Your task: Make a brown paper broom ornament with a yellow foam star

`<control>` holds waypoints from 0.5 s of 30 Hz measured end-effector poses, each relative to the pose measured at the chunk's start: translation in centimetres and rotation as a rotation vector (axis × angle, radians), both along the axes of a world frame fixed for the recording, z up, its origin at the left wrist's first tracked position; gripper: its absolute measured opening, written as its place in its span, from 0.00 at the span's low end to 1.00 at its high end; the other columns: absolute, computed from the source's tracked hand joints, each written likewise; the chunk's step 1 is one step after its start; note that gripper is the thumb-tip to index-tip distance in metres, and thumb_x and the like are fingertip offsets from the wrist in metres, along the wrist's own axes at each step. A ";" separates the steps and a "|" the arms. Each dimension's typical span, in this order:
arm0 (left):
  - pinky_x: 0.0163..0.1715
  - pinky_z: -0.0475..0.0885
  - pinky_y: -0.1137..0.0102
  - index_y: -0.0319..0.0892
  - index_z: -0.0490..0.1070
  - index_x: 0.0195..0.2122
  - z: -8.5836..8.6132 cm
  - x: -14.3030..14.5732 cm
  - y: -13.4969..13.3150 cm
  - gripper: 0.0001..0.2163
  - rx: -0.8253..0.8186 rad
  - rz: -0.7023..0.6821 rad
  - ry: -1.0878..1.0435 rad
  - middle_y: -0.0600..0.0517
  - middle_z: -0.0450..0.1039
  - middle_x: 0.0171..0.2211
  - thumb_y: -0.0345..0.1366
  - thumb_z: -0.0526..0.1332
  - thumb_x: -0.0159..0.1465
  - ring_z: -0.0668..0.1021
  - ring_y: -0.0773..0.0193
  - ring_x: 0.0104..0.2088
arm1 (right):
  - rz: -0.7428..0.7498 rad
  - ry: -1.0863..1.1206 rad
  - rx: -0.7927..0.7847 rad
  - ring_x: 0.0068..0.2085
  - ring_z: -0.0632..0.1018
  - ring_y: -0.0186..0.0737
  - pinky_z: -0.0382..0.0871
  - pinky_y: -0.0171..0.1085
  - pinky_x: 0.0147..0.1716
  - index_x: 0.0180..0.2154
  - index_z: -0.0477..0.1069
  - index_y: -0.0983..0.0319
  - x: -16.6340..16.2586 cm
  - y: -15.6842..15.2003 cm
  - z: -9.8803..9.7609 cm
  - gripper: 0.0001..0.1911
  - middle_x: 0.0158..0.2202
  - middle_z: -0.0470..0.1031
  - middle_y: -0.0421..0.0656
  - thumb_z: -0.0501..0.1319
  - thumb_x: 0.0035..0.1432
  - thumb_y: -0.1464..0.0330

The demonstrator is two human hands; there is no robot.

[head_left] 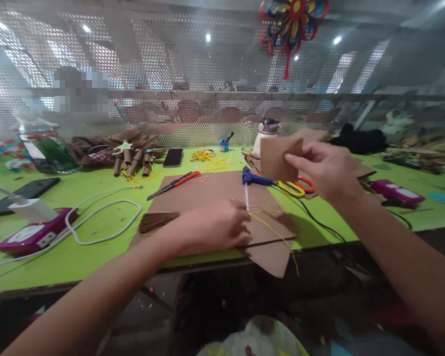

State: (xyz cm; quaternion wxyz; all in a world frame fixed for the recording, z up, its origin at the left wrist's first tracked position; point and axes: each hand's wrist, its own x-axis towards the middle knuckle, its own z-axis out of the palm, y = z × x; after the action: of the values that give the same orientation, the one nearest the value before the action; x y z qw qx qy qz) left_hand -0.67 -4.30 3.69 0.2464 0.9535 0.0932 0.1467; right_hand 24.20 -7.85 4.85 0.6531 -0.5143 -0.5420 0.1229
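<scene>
Two bare hands are in view, well apart; the right hand (324, 165) is raised above the lime-green table (107, 264) and pinches a brown paper piece (278, 155) between thumb and fingers; the left hand (220, 222) is low over the brown sheets (222, 188), blurred by motion; whether its fingers grip anything cannot be told. The sheets lie at the near edge of the table, one pointed end overhanging it; a yellow string (275, 231) trails from beside the left fingers across them and past the edge; a pleated brown bundle (156, 222) rests on them, just beside the left wrist. A blue glue gun (257, 178) lies at the far side of the sheets, its white stick towards the left hand; near it, below the raised piece, are red and yellow scissor handles (312, 185); a red-handled cutting tool (186, 180) lies at the sheets' far left corner.
</scene>
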 end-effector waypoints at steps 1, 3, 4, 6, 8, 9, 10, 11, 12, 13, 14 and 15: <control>0.36 0.68 0.68 0.43 0.74 0.29 -0.2 -0.2 -1.2 0.06 0.040 -0.052 0.035 0.47 0.74 0.29 0.38 0.62 0.58 0.75 0.59 0.33 | 0.004 -0.043 -0.040 0.24 0.72 0.33 0.65 0.35 0.24 0.24 0.73 0.61 0.1 -1.4 -0.5 0.09 0.22 0.72 0.39 0.71 0.43 0.64; 0.35 0.68 0.68 0.43 0.74 0.33 -0.9 -0.6 -3.2 0.07 0.112 -0.124 0.089 0.46 0.74 0.31 0.39 0.61 0.59 0.75 0.58 0.34 | 0.046 -0.013 -0.113 0.24 0.71 0.33 0.64 0.34 0.23 0.24 0.74 0.61 -0.1 -3.8 -1.8 0.10 0.22 0.72 0.39 0.71 0.44 0.63; 0.35 0.68 0.67 0.42 0.73 0.35 -1.3 -0.7 -4.0 0.08 0.144 -0.129 0.097 0.45 0.74 0.31 0.40 0.60 0.60 0.75 0.57 0.35 | 0.079 0.036 -0.148 0.25 0.72 0.33 0.65 0.34 0.24 0.24 0.74 0.61 -0.3 -4.7 -2.6 0.10 0.23 0.73 0.39 0.71 0.44 0.63; 0.35 0.68 0.67 0.41 0.72 0.37 -2.1 -1.0 -4.9 0.09 0.194 -0.112 0.107 0.44 0.73 0.33 0.40 0.59 0.61 0.75 0.57 0.35 | 0.145 0.177 -0.212 0.26 0.72 0.34 0.67 0.34 0.26 0.23 0.73 0.61 -1.0 -5.7 -4.0 0.11 0.24 0.73 0.40 0.71 0.43 0.63; 0.35 0.68 0.67 0.41 0.72 0.38 -2.6 -1.4 -5.3 0.09 0.216 -0.068 0.130 0.45 0.73 0.34 0.40 0.57 0.63 0.75 0.58 0.36 | 0.196 0.309 -0.269 0.25 0.71 0.33 0.67 0.34 0.25 0.21 0.70 0.61 -1.8 -6.1 -4.8 0.13 0.23 0.72 0.39 0.72 0.41 0.62; 0.35 0.67 0.68 0.41 0.72 0.39 -2.7 -1.5 -5.3 0.09 0.213 -0.042 0.141 0.45 0.73 0.34 0.40 0.56 0.64 0.75 0.59 0.35 | 0.210 0.366 -0.289 0.24 0.70 0.32 0.66 0.33 0.24 0.20 0.68 0.61 -2.2 -6.1 -5.1 0.15 0.22 0.71 0.37 0.72 0.41 0.62; 0.35 0.68 0.68 0.41 0.71 0.39 -2.7 -1.7 -5.2 0.10 0.200 -0.011 0.144 0.46 0.73 0.35 0.40 0.54 0.65 0.75 0.60 0.35 | 0.214 0.419 -0.301 0.22 0.69 0.31 0.64 0.32 0.23 0.19 0.67 0.61 -2.5 -6.0 -5.2 0.16 0.20 0.69 0.36 0.72 0.40 0.62; 0.35 0.68 0.69 0.41 0.70 0.39 -2.8 -1.9 -5.2 0.10 0.182 0.032 0.135 0.46 0.72 0.35 0.40 0.54 0.65 0.75 0.60 0.36 | 0.216 0.469 -0.310 0.21 0.67 0.30 0.63 0.31 0.21 0.18 0.65 0.61 -2.9 -5.9 -5.3 0.18 0.19 0.67 0.35 0.73 0.40 0.62; 0.35 0.68 0.68 0.41 0.69 0.39 -2.8 -2.0 -5.1 0.10 0.164 0.091 0.113 0.47 0.72 0.36 0.41 0.54 0.65 0.75 0.60 0.36 | 0.217 0.516 -0.319 0.21 0.66 0.29 0.61 0.31 0.20 0.18 0.63 0.62 -3.2 -5.8 -5.4 0.19 0.19 0.66 0.35 0.73 0.39 0.62; 0.35 0.68 0.68 0.41 0.68 0.39 -2.8 -2.1 -5.0 0.11 0.145 0.162 0.078 0.46 0.72 0.37 0.43 0.54 0.64 0.75 0.60 0.37 | 0.219 0.555 -0.331 0.20 0.65 0.28 0.60 0.30 0.19 0.17 0.62 0.62 -3.4 -5.7 -5.4 0.21 0.18 0.65 0.34 0.72 0.39 0.61; 0.36 0.68 0.67 0.41 0.67 0.40 -2.9 -2.1 -4.9 0.12 0.124 0.234 0.035 0.45 0.71 0.39 0.44 0.55 0.64 0.74 0.59 0.38 | 0.222 0.582 -0.343 0.20 0.64 0.28 0.58 0.29 0.18 0.17 0.61 0.62 -3.7 -5.7 -5.5 0.22 0.18 0.64 0.34 0.72 0.40 0.60; 0.37 0.69 0.65 0.41 0.66 0.42 -3.0 -2.1 -4.8 0.14 0.099 0.301 -0.012 0.45 0.71 0.41 0.46 0.57 0.62 0.74 0.58 0.39 | 0.228 0.596 -0.358 0.19 0.63 0.27 0.57 0.29 0.17 0.17 0.60 0.62 -3.9 -5.6 -5.6 0.23 0.18 0.64 0.34 0.72 0.40 0.59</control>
State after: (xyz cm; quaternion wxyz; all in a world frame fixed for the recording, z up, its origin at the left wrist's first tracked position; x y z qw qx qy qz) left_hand -2.74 -9.13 0.73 0.1750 0.9388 0.2261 0.1923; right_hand 20.28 -13.47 -0.75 0.6643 -0.4981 -0.3516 0.4324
